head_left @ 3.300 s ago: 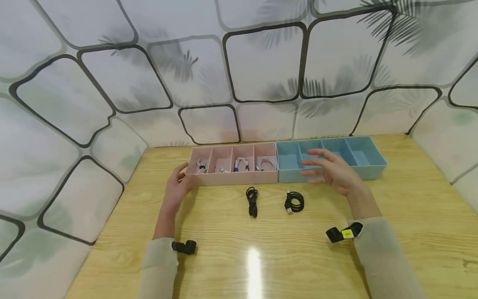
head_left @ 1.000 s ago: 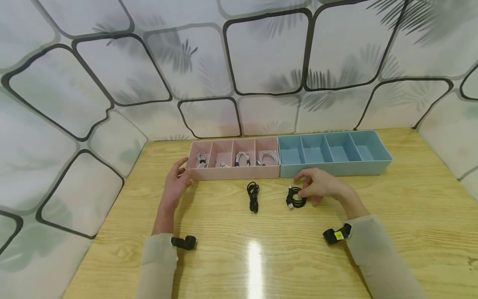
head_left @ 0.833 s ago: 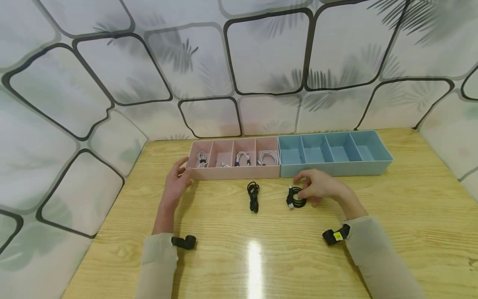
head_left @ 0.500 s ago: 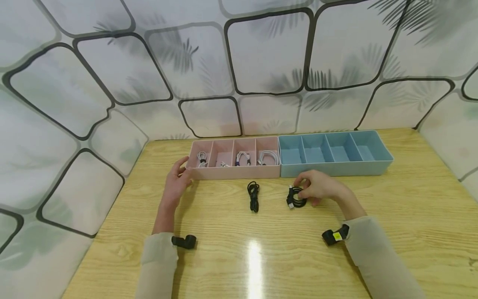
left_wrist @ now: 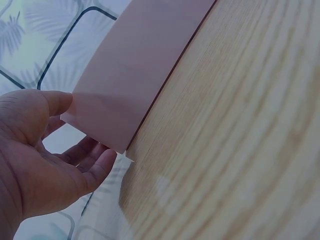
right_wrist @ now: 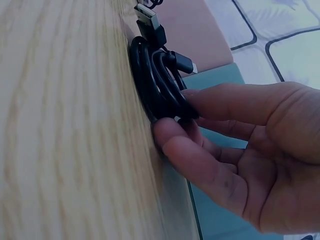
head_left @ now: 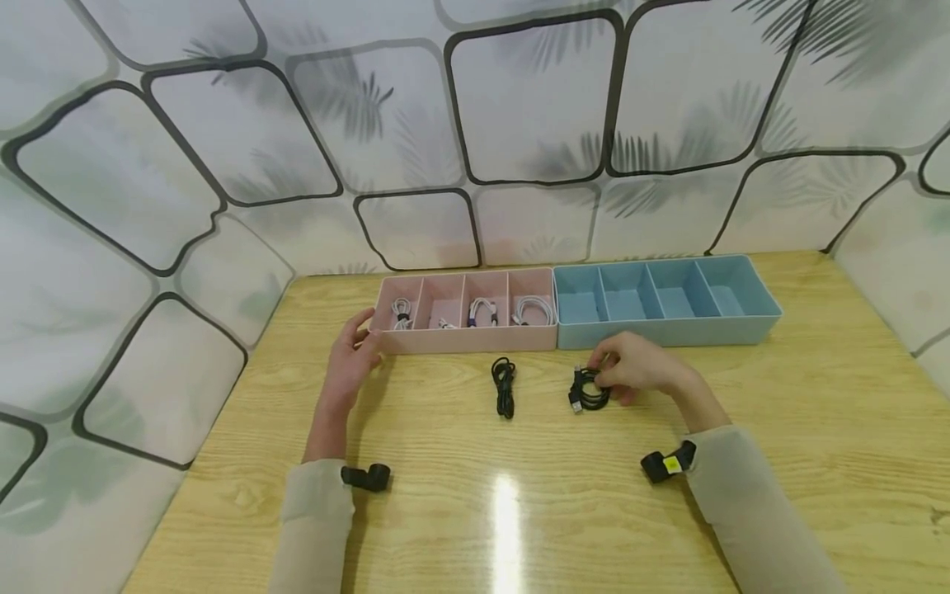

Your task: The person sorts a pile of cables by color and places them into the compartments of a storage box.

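Observation:
My right hand (head_left: 641,363) pinches the right side of a coiled black USB cable (head_left: 576,393) on the table. The right wrist view shows thumb and fingers on the cable coil (right_wrist: 150,82), its metal USB plug pointing away from the hand. My left hand (head_left: 349,367) grips the left end of a pink divided box (head_left: 460,341). In the left wrist view, the thumb lies against the box's long wall (left_wrist: 125,75), with fingers at its short end. A second black cable (head_left: 504,389), bundled lengthwise, lies left of the coil.
White cables sit in the pink box: one bundle (head_left: 402,310) at left, another cable (head_left: 482,307), and a loop (head_left: 531,312) at right. A blue divided box (head_left: 668,332) adjoins it on the right. A patterned wall covering (head_left: 534,107) stands behind the table.
From in front of the blue box, my right hand has come down to the coiled cable and closed its fingers on it. My left hand stays on the pink box.

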Action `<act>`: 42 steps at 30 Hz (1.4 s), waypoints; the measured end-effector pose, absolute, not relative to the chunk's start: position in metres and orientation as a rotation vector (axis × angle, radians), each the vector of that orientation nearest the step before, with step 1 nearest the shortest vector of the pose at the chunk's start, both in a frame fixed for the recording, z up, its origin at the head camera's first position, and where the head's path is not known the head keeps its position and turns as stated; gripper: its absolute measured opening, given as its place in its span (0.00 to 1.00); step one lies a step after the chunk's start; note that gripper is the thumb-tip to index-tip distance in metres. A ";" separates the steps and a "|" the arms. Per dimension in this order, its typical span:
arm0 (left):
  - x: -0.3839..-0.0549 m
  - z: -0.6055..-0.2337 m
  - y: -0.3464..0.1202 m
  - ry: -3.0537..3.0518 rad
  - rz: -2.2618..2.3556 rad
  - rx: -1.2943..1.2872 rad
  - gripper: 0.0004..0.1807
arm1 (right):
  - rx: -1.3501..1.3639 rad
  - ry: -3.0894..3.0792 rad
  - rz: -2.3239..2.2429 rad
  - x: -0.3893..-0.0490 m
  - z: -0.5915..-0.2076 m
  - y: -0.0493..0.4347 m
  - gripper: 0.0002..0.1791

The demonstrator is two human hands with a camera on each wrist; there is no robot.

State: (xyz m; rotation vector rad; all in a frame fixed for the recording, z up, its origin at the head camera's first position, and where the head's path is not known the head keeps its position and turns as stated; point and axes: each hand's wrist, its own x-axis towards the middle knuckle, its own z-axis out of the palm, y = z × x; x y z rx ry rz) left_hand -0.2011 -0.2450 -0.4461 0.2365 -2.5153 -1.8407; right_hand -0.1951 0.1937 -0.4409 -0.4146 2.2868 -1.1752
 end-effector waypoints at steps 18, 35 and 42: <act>-0.200 -0.446 -0.243 -2.495 -1.800 0.207 0.26 | -0.414 2.226 -1.322 -0.195 -0.435 0.201 0.15; -0.202 -0.446 -0.244 -2.519 -1.812 0.207 0.27 | -0.408 2.250 -1.342 -0.199 -0.432 0.203 0.15; -0.202 -0.446 -0.244 -2.518 -1.815 0.223 0.27 | -0.403 2.237 -1.392 -0.196 -0.426 0.202 0.16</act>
